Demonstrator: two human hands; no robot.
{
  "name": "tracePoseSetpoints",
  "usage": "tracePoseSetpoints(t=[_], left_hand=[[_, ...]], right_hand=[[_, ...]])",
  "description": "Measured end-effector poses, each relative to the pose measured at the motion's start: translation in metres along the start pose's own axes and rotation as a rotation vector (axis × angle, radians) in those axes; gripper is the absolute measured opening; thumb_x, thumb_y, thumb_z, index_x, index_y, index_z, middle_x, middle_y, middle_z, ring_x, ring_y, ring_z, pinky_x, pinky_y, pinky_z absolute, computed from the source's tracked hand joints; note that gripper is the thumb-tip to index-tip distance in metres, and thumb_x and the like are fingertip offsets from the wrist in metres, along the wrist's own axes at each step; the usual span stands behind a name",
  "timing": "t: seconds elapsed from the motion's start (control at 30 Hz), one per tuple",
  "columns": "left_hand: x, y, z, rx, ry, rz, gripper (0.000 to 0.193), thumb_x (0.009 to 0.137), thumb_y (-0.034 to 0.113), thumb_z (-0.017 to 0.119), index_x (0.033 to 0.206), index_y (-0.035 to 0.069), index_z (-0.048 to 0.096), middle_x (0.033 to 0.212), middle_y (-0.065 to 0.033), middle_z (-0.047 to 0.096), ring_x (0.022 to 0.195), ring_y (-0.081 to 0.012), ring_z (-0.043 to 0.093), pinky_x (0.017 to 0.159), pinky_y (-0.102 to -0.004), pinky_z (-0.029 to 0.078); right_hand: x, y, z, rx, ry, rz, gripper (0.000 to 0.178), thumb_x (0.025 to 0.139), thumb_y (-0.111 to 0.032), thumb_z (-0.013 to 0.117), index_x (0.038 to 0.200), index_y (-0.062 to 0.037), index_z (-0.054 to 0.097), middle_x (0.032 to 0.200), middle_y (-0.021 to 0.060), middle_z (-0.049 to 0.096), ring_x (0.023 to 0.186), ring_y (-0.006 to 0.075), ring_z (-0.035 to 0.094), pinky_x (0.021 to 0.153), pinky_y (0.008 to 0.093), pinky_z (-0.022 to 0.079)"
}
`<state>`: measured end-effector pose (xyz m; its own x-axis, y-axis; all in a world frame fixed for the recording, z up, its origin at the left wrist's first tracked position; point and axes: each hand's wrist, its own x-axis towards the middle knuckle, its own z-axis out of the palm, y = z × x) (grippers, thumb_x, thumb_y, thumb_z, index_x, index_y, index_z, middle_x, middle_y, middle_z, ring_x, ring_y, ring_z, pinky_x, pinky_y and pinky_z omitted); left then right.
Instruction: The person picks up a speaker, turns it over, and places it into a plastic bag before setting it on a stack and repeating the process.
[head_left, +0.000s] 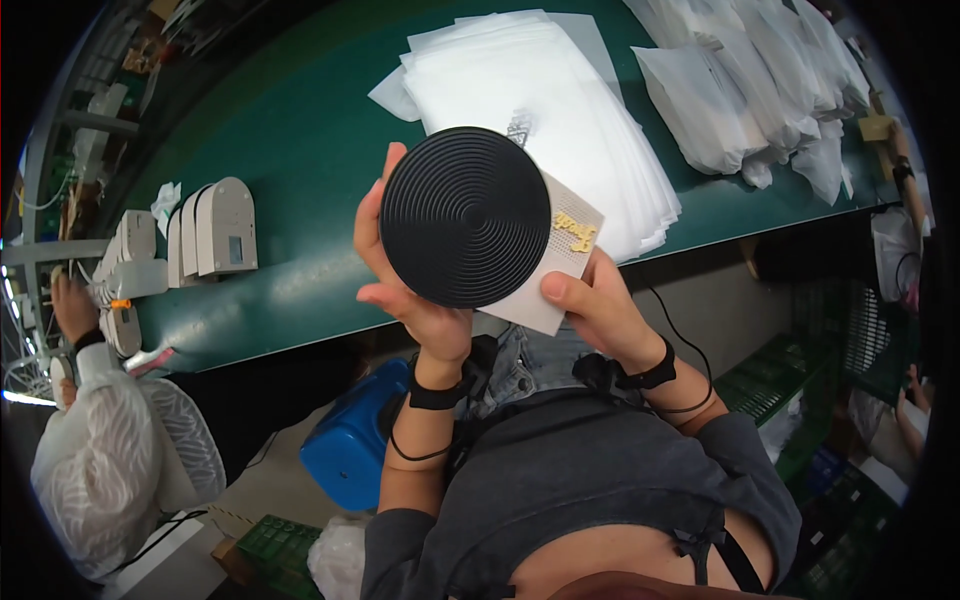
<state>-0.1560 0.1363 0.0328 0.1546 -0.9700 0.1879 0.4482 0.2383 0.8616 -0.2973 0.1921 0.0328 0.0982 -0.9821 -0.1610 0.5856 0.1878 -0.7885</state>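
Between my hands is a beige box-like piece (pixel 527 301) with a perforated face and raised gold lettering. A large black round disc (pixel 470 217) with concentric grooves covers most of it. Whether disc and piece are joined cannot be seen. My left hand (pixel 425 322) supports them from the left, its fingers curving behind the disc and its thumb sticking out sideways. At the piece's right corner my right hand (pixel 605 305) grips, thumb on the front face and fingers hidden behind. Just beyond, a stack of white translucent bags (pixel 520 80) lies on the green table (pixel 300 310).
Beige arched devices (pixel 228 225) stand in a row at the table's left. Filled white bags (pixel 710 110) lie at the far right. A person in white sleeves (pixel 105 450) works at left; another person's hand (pixel 897 145) shows at right. Below are a blue stool (pixel 355 440) and green crates (pixel 775 380).
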Motion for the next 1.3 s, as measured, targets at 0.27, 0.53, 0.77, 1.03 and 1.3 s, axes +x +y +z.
tracePoseSetpoints(t=[0.27,0.53,0.77,1.03,1.3], left_hand=[[0.014,-0.003,-0.008,0.309,-0.321,0.036,0.078,0.082,0.058,0.048,0.129,-0.001,0.031,0.123,-0.0128,0.044,0.114,-0.0213,0.044,0.097,-0.0311,0.035],[0.018,-0.035,-0.029,0.074,-0.323,-0.259,0.078,0.084,0.055,0.047,0.136,0.002,0.023,0.139,-0.0158,0.03,0.125,-0.0289,0.037,0.101,-0.0363,0.034],[0.024,-0.049,-0.019,0.263,-0.218,-0.326,0.067,0.092,0.054,0.019,0.133,0.002,0.031,0.136,-0.0145,0.035,0.122,-0.0277,0.039,0.105,-0.0407,0.026],[0.008,-0.022,-0.045,-0.034,-0.341,-0.4,0.034,0.094,0.029,0.039,0.111,0.002,0.051,0.108,-0.0097,0.054,0.092,-0.0187,0.052,0.085,-0.0345,0.041],[0.031,-0.044,-0.073,-0.832,-0.227,-0.69,0.023,0.094,0.017,0.042,0.111,0.005,0.049,0.101,-0.0037,0.053,0.085,-0.0145,0.049,0.076,-0.0287,0.04]], right_hand=[[-0.001,-0.01,-0.004,-0.516,0.125,-0.282,0.064,0.069,-0.007,0.074,0.122,0.0029,0.038,0.115,0.012,0.052,0.105,0.0174,0.052,0.088,0.0289,0.041],[0.009,-0.012,0.01,-0.783,0.059,-0.606,0.065,0.068,-0.008,0.075,0.122,0.0015,0.041,0.113,0.0126,0.054,0.102,0.018,0.054,0.086,0.03,0.043],[-0.003,-0.043,-0.036,-0.55,0.027,-0.303,0.066,0.07,-0.011,0.072,0.127,-0.0003,0.039,0.119,0.0134,0.052,0.104,0.0216,0.054,0.086,0.0324,0.044],[-0.034,-0.07,-0.108,0.482,0.211,-0.288,0.054,0.082,-0.028,0.057,0.127,-0.002,0.04,0.12,0.0114,0.053,0.107,0.0231,0.053,0.09,0.0359,0.044],[-0.042,-0.055,-0.137,0.034,0.342,-0.542,0.051,0.084,-0.028,0.055,0.123,0.0009,0.043,0.116,0.0112,0.054,0.103,0.0191,0.055,0.09,0.0301,0.043]])
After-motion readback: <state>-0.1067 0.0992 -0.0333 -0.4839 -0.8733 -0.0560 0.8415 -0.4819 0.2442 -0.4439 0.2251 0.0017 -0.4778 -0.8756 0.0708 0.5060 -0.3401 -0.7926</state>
